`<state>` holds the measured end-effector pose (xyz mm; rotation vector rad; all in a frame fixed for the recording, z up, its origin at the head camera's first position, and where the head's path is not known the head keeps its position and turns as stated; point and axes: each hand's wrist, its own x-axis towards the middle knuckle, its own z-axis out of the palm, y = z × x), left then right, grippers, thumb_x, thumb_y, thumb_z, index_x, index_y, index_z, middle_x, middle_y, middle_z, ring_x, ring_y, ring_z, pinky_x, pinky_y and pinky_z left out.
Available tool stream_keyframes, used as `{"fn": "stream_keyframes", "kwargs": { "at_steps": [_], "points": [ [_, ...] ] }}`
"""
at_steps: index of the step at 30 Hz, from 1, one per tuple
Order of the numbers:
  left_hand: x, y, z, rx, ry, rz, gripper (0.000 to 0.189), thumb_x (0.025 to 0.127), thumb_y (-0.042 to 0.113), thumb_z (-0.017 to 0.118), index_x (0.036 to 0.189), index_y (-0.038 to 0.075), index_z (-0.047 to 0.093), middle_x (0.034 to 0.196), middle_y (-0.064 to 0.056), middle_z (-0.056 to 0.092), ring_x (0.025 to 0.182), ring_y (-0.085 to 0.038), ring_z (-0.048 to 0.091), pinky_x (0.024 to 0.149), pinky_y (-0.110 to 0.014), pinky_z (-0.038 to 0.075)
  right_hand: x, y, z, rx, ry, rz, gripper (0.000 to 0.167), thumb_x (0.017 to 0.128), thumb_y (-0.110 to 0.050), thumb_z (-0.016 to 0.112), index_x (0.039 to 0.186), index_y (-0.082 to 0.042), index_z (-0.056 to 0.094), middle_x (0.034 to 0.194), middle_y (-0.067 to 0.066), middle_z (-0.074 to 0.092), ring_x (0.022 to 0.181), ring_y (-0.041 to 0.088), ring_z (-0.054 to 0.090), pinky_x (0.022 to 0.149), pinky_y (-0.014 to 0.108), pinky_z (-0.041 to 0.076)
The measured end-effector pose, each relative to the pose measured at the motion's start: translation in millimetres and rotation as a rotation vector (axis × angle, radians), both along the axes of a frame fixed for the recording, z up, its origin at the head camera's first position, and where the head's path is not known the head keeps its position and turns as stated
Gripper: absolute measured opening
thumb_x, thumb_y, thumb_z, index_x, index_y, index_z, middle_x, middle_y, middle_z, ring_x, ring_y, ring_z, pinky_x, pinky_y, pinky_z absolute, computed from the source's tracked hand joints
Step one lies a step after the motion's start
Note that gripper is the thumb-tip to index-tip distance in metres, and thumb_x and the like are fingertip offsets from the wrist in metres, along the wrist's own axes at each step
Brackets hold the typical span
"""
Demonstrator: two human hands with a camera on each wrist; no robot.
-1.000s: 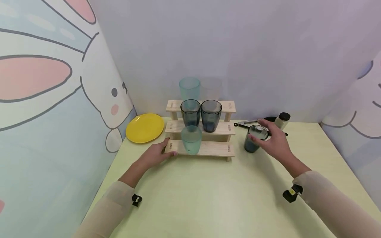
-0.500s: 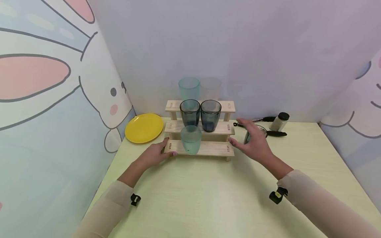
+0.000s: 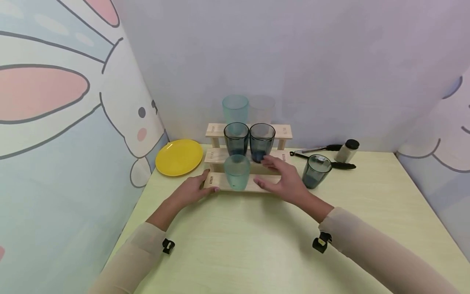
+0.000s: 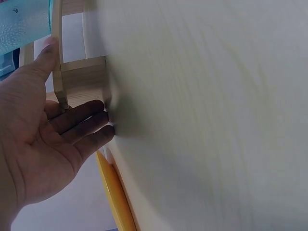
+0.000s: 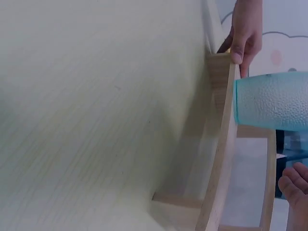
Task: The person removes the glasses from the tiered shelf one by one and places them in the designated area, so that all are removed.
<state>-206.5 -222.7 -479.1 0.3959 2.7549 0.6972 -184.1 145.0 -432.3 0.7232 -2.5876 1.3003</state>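
Note:
A three-step wooden stand (image 3: 218,178) holds cups on its steps. My left hand (image 3: 191,192) grips the left end of its lowest board; in the left wrist view the board lies between thumb and fingers. On that board stands a frosted teal cup (image 3: 237,174). My right hand (image 3: 286,183) reaches over the board's right part, fingers spread and holding nothing, with the teal cup just left of the thumb. Its fingertips overlap the base of the right one of two dark glass cups (image 3: 261,141) on the middle step. A third dark cup (image 3: 315,171) stands right of the stand.
A pale blue cup (image 3: 235,107) and a clear cup (image 3: 263,108) stand on the top step. Left of the stand lies a yellow plate (image 3: 179,157). At the back right are a black-capped jar (image 3: 346,151) and black-handled utensils (image 3: 342,165). The wall rises right behind.
My right hand has let go of the dark cup on the table and moved left over the lowest step. My left hand has stayed at the stand's end.

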Motion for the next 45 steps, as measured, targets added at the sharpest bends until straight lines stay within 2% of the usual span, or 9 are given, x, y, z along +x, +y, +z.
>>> {"fn": "stream_keyframes", "kwargs": {
  "at_steps": [5,9,13,20,25,31,38,45],
  "points": [
    [-0.2,1.3,1.0,-0.002,-0.009,0.003,0.112,0.100,0.079,0.062,0.175,0.004,0.027,0.163,-0.025,0.058,0.133,-0.033,0.067,0.115,-0.057,0.055,-0.3,-22,-0.7,-0.023,-0.019,0.038,0.078,0.094,-0.034,0.091,0.154,0.002,0.057,0.140,0.019,0.073,0.131,0.036,0.071,0.111,0.051,0.059],
    [0.2,1.5,1.8,-0.001,-0.013,0.007,0.111,0.100,0.078,0.062,0.175,0.004,0.027,0.163,-0.025,0.057,0.136,-0.035,0.067,0.116,-0.057,0.054,-1.3,-36,0.0,-0.037,-0.053,0.042,0.082,0.092,-0.038,0.093,0.156,-0.002,0.056,0.140,0.014,0.072,0.132,0.034,0.070,0.111,0.049,0.060],
    [1.1,0.9,2.3,0.004,-0.014,0.012,0.110,0.100,0.076,0.064,0.176,0.006,0.026,0.164,-0.024,0.057,0.137,-0.035,0.066,0.117,-0.057,0.054,-3.8,-45,-0.7,-0.018,-0.066,0.006,0.086,0.091,-0.043,0.093,0.159,-0.006,0.055,0.141,0.011,0.071,0.131,0.032,0.071,0.109,0.048,0.061],
    [0.1,1.4,0.6,0.020,-0.008,0.002,0.110,0.100,0.074,0.066,0.176,0.005,0.027,0.162,-0.024,0.059,0.132,-0.032,0.068,0.115,-0.055,0.055,-6.0,-60,0.6,0.021,-0.092,-0.054,0.092,0.089,-0.050,0.094,0.159,-0.006,0.055,0.148,0.014,0.069,0.127,0.035,0.074,0.102,0.052,0.064],
    [-0.3,0.9,-1.1,0.027,-0.012,0.002,0.109,0.101,0.073,0.066,0.175,0.004,0.027,0.161,-0.025,0.059,0.132,-0.032,0.068,0.114,-0.055,0.055,-5.7,-71,4.4,0.082,-0.076,-0.112,0.091,0.087,-0.057,0.092,0.154,-0.004,0.059,0.141,0.016,0.073,0.120,0.034,0.075,0.094,0.052,0.065],
    [-0.6,0.7,-0.2,0.023,-0.018,0.001,0.110,0.101,0.075,0.064,0.176,0.004,0.026,0.162,-0.025,0.059,0.134,-0.034,0.068,0.115,-0.056,0.055,-9.1,-82,3.3,0.125,-0.103,-0.163,0.103,0.085,-0.065,0.090,0.157,-0.002,0.054,0.143,0.021,0.071,0.124,0.039,0.073,0.096,0.055,0.062],
    [0.1,1.0,0.7,0.039,-0.018,-0.001,0.110,0.101,0.074,0.065,0.176,0.004,0.026,0.162,-0.025,0.059,0.132,-0.033,0.068,0.114,-0.056,0.055,-9.2,-87,0.9,0.100,-0.090,-0.168,0.094,0.086,-0.065,0.088,0.149,-0.002,0.056,0.133,0.020,0.074,0.116,0.037,0.075,0.092,0.053,0.063],
    [-0.5,0.6,0.9,0.036,-0.014,-0.001,0.108,0.102,0.072,0.066,0.175,0.004,0.026,0.162,-0.026,0.058,0.135,-0.035,0.067,0.116,-0.057,0.054,-4.8,-84,4.9,0.073,-0.095,-0.157,0.088,0.089,-0.059,0.088,0.150,-0.004,0.057,0.130,0.019,0.075,0.112,0.036,0.077,0.090,0.052,0.064]
  ]
}}
